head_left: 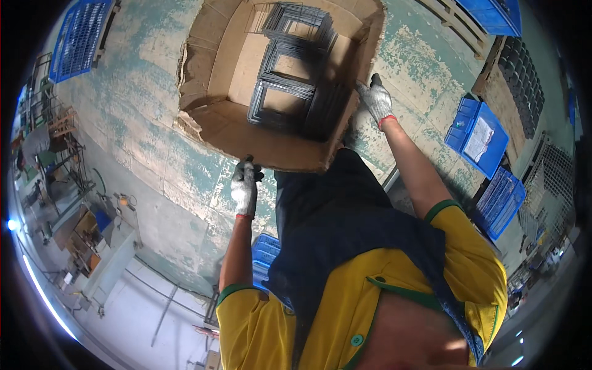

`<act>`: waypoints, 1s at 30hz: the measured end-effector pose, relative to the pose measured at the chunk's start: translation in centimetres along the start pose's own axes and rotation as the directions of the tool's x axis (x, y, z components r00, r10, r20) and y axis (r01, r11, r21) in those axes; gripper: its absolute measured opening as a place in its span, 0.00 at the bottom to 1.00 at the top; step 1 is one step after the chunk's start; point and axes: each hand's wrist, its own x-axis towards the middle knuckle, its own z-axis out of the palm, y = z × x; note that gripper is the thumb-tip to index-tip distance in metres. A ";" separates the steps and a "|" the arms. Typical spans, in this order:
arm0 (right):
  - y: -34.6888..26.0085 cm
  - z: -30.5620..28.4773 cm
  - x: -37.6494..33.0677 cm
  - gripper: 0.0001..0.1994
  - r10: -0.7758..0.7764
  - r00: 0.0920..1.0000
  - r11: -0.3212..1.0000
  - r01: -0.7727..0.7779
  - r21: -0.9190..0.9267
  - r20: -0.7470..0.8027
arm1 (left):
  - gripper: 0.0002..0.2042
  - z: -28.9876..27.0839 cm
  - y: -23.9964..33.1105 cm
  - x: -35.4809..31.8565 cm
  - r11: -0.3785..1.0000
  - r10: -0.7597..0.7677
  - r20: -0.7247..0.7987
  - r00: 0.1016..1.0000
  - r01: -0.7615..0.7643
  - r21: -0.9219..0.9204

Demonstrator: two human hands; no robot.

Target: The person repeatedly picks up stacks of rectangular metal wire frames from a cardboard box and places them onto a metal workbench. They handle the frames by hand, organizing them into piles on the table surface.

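Note:
A worn, open cardboard box (228,132) lies in front of me with several stacks of dark metal wire frames (285,86) inside. The frames are square and rest in a row from the far end toward the near end. My left hand (245,185), in a grey glove with dark fingertips, is closed on the box's near rim at its left part. On the box's right wall, my right hand (377,102) in a matching glove grips the edge, some of its fingers hidden by the cardboard.
Worn green-and-grey floor (148,123) surrounds the box. A blue crate (79,40) stands at the far left. Blue bins (478,135) and a wooden pallet with dark parts (515,92) line the right. Another blue crate (264,253) sits by my left elbow.

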 end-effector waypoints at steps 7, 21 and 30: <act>-2.1 8.4 3.3 0.26 0.201 0.923 0.980 -0.190 0.068 -0.329 | 0.17 4.5 1.3 16.5 0.205 -0.037 0.593 0.805 -0.574 0.793; 1.3 7.2 2.7 0.21 0.300 0.889 0.888 -0.128 0.441 -0.345 | 0.23 6.0 -15.1 34.7 0.063 -0.668 0.457 0.587 -0.568 0.821; 1.9 7.1 2.2 0.23 0.316 0.901 0.833 -0.113 0.541 -0.298 | 0.37 14.4 -15.9 35.1 0.766 -0.574 0.067 0.816 0.506 0.398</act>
